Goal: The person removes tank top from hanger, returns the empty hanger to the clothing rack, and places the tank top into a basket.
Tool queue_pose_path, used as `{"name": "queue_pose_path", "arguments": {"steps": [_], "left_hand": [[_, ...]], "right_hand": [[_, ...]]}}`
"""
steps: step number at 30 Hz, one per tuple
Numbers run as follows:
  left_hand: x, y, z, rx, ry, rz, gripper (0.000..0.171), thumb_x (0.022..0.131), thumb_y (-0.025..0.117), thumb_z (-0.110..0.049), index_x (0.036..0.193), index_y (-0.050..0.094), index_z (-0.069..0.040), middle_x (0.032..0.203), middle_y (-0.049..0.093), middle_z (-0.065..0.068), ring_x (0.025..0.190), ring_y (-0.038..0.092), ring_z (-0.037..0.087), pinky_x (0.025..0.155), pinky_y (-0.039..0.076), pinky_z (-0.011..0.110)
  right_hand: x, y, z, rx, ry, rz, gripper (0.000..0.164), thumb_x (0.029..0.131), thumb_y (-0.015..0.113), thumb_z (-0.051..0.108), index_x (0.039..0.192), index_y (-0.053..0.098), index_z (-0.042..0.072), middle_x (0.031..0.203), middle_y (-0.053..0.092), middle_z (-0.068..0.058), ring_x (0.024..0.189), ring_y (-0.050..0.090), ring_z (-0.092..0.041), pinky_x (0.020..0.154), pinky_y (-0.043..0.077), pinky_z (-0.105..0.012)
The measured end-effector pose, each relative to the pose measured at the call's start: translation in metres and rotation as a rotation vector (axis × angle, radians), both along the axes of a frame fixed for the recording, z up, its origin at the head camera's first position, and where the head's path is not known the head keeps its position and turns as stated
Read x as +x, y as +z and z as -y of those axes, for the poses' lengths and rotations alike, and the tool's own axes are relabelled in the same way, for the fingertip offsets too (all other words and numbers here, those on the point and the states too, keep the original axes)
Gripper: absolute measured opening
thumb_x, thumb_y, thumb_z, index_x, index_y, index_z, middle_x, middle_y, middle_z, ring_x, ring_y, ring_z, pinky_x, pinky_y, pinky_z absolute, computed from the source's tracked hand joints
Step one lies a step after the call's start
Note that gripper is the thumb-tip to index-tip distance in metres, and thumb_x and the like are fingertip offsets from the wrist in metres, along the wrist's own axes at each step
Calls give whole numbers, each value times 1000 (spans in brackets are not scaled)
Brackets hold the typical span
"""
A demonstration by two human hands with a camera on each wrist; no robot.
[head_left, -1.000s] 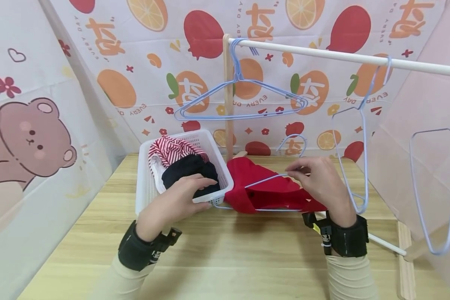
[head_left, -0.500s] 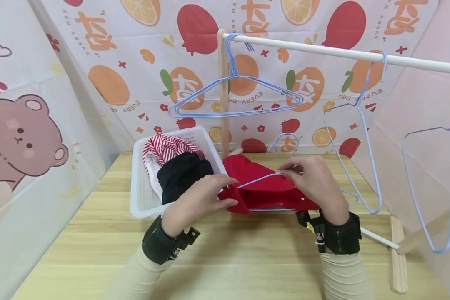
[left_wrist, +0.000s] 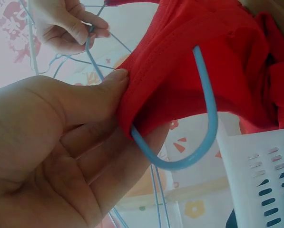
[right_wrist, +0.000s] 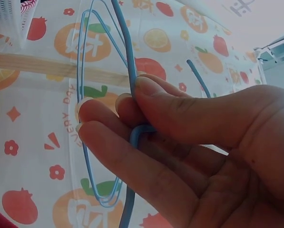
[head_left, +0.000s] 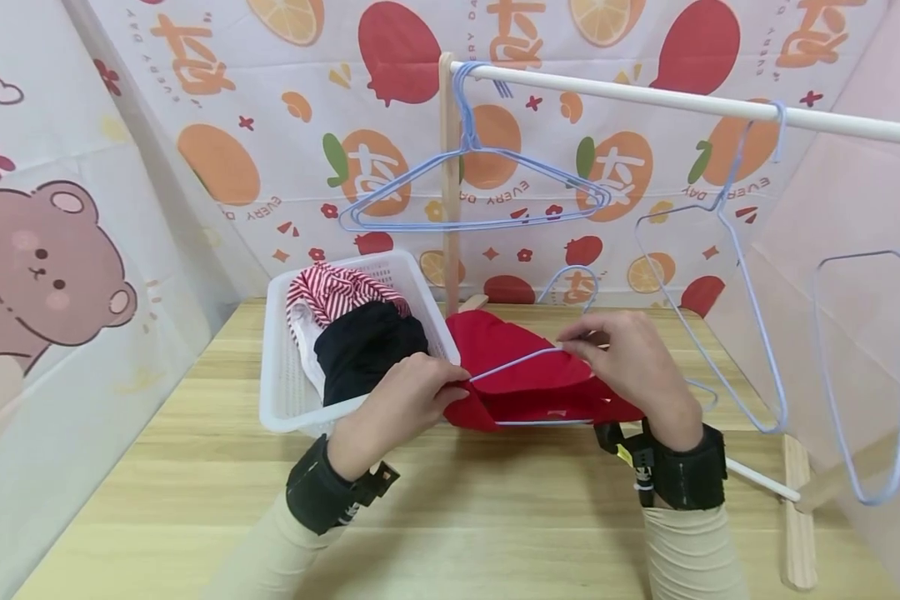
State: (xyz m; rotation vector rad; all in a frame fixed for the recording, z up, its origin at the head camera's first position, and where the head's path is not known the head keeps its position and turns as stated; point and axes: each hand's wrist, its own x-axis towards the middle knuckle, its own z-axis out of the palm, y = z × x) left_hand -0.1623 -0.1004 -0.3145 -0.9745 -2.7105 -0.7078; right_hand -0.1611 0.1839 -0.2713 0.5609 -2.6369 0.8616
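In the head view, a red garment [head_left: 506, 346] lies partly over a blue wire hanger [head_left: 516, 362] at the table's middle. My left hand [head_left: 412, 390] pinches the garment's left edge beside the basket. The left wrist view shows its thumb on the red fabric [left_wrist: 146, 66], fingers behind, with the hanger's rounded end [left_wrist: 180, 164] bare below the cloth's edge. My right hand [head_left: 633, 358] pinches the hanger near its neck, thumb against the wire [right_wrist: 131, 61] in the right wrist view. The hook [head_left: 570, 269] stands up behind that hand.
A white basket [head_left: 277, 367] holds a black garment [head_left: 371, 350] and a red-and-white striped one [head_left: 337, 287]. Above runs a white rail [head_left: 645, 96] on a wooden post [head_left: 450, 183]. Blue hangers [head_left: 472, 227] hang at its left, others [head_left: 746, 267] at the right.
My left hand has moved right from the basket's edge to the garment, and its fingers have closed on the cloth. The right hand keeps its grip on the hanger.
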Motion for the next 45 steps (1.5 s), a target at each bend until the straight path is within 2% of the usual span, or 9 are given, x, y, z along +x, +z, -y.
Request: {"name": "queue_pose_path", "arguments": {"steps": [24, 26, 28, 30, 32, 35, 38, 42, 45], "left_hand": [[0, 5, 5, 27, 59, 57, 30, 86, 83, -11, 115, 80, -8, 103, 81, 8, 88, 78, 21, 85, 63, 38], [0, 6, 5, 26, 61, 61, 30, 86, 83, -11, 115, 80, -8, 102, 81, 7, 87, 78, 20, 84, 63, 37], [0, 6, 5, 30, 60, 60, 30, 86, 83, -11, 115, 80, -9, 102, 81, 7, 87, 78, 20, 84, 63, 37], [0, 7, 6, 34, 59, 62, 30, 86, 82, -11, 115, 80, -9, 102, 81, 7, 87, 78, 20, 84, 63, 36], [0, 7, 6, 40, 56, 64, 30, 86, 83, -11, 115, 80, -9, 102, 81, 8, 87, 78, 20, 84, 63, 36], [0, 7, 6, 45, 49, 73, 30, 86, 82, -10, 115, 79, -8, 102, 81, 8, 87, 78, 20, 84, 63, 36], [0, 7, 7, 46, 48, 91, 29, 87, 81, -10, 116, 79, -8, 102, 81, 8, 85, 78, 19, 83, 63, 35], [0, 7, 8, 50, 53, 109, 28, 88, 80, -9, 116, 79, -7, 101, 81, 9, 84, 77, 18, 82, 63, 35], [0, 8, 8, 49, 54, 106, 28, 88, 80, -8, 115, 79, -7, 101, 80, 10, 83, 77, 19, 82, 64, 36]], "right_hand": [[0, 5, -18, -4, -39, 3, 19, 89, 79, 6, 108, 80, 5, 99, 79, -15, 90, 77, -35, 87, 61, -53], [-1, 4, -20, -3, -43, -7, 19, 88, 79, 4, 107, 80, 5, 97, 80, -13, 88, 77, -33, 85, 63, -47], [-2, 4, -21, -4, -49, -18, 18, 88, 79, 4, 106, 81, 6, 95, 80, -12, 86, 77, -31, 82, 62, -35], [-2, 4, -23, -5, -55, -25, 17, 88, 79, 3, 105, 81, 6, 94, 80, -11, 86, 77, -30, 79, 58, -24], [-2, 4, -24, -7, -64, -20, 17, 89, 78, 3, 106, 80, 6, 95, 80, -11, 86, 77, -30, 79, 55, -20], [-2, 5, -26, -13, -77, -7, 17, 90, 77, 3, 107, 80, 6, 96, 79, -12, 87, 77, -31, 79, 56, -24], [-1, 6, -28, -27, -87, 7, 17, 92, 74, 2, 108, 79, 5, 97, 79, -14, 87, 77, -32, 82, 62, -40], [0, 6, -29, -45, -92, 15, 18, 94, 70, 0, 110, 78, 3, 98, 78, -16, 88, 76, -35, 86, 61, -55], [0, 6, -29, -51, -98, 10, 19, 95, 68, -1, 110, 78, 2, 99, 78, -17, 90, 76, -36, 86, 61, -57]]}}
